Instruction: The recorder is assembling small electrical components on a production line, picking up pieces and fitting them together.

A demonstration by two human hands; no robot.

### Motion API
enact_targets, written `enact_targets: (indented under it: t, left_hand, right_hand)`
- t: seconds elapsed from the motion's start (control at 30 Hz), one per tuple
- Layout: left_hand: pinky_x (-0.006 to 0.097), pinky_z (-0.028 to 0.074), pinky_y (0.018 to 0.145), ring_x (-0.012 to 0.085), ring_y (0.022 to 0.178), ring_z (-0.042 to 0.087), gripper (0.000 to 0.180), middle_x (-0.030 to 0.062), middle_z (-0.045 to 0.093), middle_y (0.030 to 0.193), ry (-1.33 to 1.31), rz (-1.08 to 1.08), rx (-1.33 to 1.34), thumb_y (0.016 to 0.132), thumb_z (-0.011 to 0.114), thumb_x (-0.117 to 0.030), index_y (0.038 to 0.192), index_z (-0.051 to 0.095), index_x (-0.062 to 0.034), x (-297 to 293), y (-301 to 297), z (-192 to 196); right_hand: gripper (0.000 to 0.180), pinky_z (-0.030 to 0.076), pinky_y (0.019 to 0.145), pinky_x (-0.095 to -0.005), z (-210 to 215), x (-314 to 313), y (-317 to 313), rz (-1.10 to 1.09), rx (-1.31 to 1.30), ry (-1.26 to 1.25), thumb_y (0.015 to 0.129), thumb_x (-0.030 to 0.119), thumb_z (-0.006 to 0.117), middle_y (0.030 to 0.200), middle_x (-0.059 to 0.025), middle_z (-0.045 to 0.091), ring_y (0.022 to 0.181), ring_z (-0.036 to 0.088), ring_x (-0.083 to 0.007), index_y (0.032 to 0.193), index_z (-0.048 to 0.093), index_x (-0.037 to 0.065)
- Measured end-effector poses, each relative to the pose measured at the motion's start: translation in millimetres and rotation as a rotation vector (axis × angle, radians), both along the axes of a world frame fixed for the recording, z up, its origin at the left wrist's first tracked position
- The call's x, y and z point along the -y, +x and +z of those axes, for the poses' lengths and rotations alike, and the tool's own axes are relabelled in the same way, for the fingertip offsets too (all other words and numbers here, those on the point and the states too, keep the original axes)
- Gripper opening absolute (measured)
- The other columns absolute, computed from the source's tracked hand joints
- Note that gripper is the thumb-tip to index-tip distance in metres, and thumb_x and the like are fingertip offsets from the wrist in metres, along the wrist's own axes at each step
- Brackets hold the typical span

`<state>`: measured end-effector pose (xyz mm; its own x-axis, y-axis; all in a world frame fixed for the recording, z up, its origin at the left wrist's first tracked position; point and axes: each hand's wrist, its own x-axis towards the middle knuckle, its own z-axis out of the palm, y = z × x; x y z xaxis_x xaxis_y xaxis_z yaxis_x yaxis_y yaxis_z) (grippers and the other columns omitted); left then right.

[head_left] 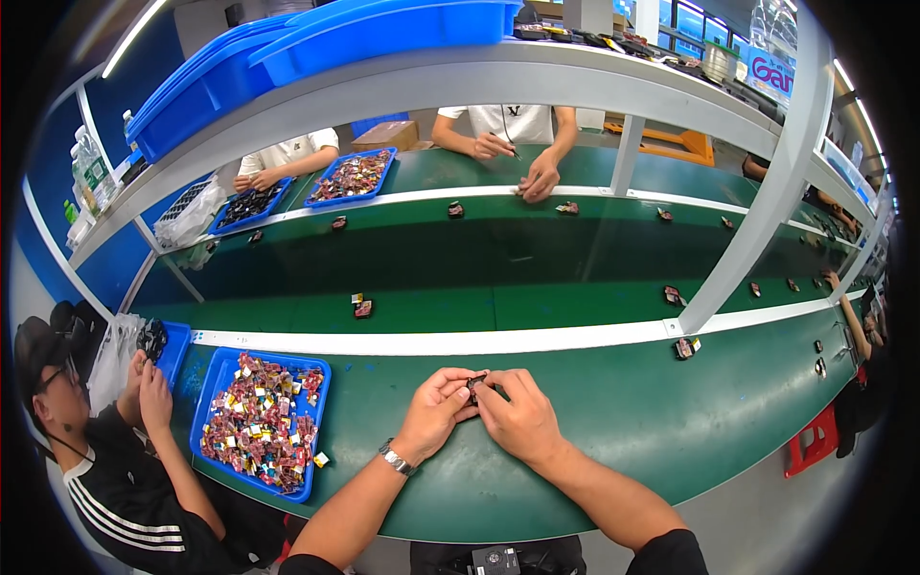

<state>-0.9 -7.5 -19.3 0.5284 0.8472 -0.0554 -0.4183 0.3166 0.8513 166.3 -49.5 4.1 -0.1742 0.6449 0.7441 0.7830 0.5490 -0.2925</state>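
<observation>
Over the green worktop (585, 402), my left hand (436, 412) and my right hand (520, 414) meet, both closed around a small black part (474, 382). Fingers cover most of it, so its exact kind does not show. A watch with a metal band (397, 458) is on my left wrist. To the left of my hands stands a blue tray (203, 407) heaped with small reddish circuit boards (259, 422) that carry white and yellow pieces. One loose piece (321, 460) lies beside the tray's right edge.
A white rail (431, 339) separates my worktop from the green conveyor belt (537, 297), where small assemblies (362, 307) lie spaced out. A white post (757, 182) and overhead shelf (460, 81) frame the space. Co-workers sit at left (125, 479) and opposite (517, 129). A red stool (813, 441) stands right.
</observation>
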Motion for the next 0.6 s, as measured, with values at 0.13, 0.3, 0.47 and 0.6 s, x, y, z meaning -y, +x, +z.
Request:
enact_targets:
  t: [0.13,0.3,0.47,0.6]
  left_hand:
    - [0.037,0.052,0.097,0.0186,0.116,0.059,0.022,0.0118,0.058,0.132,-0.007,-0.006,-0.006,0.100,0.051,-0.005,0.122,0.050,-0.0028,-0.2,1.0,-1.1]
    - [0.035,0.053,0.096,0.0176,0.115,0.059,0.022,0.0125,0.057,0.133,-0.010,0.004,-0.008,0.101,0.047,-0.003,0.123,0.050,-0.0015,-0.6,0.5,-3.5]
    - [0.034,0.053,0.095,0.0169,0.113,0.059,0.022,0.0108,0.059,0.128,-0.008,-0.002,-0.022,0.101,0.047,-0.003,0.122,0.051,-0.0017,0.3,1.9,-1.4]
    - [0.033,0.054,0.092,0.0159,0.109,0.061,0.022,0.0099,0.061,0.121,0.005,0.020,-0.027,0.100,0.051,-0.004,0.121,0.051,-0.0015,0.6,4.2,-0.7]
  right_hand:
    - [0.025,0.055,0.072,-0.0311,-0.3,0.1,-0.3,-0.013,-0.007,0.008,0.070,-0.001,0.069,0.098,-0.0081,0.062,0.087,0.062,-0.0237,0.094,0.067,0.001]
    - [0.025,0.055,0.071,-0.0316,0.0,0.0,-3.5,-0.035,0.041,0.023,0.068,0.001,0.069,0.099,-0.0091,0.062,0.087,0.062,-0.0238,0.094,0.067,0.000]
    - [0.027,0.054,0.071,-0.0325,-1.2,-2.5,-1.3,-0.021,0.076,0.065,0.066,0.002,0.068,0.099,-0.0100,0.063,0.087,0.062,-0.0236,0.093,0.067,-0.002]
    - [0.025,0.054,0.071,-0.0326,-1.1,-3.4,0.1,-0.015,0.011,0.019,0.070,0.003,0.070,0.099,-0.0086,0.062,0.086,0.062,-0.0237,0.094,0.068,0.001]
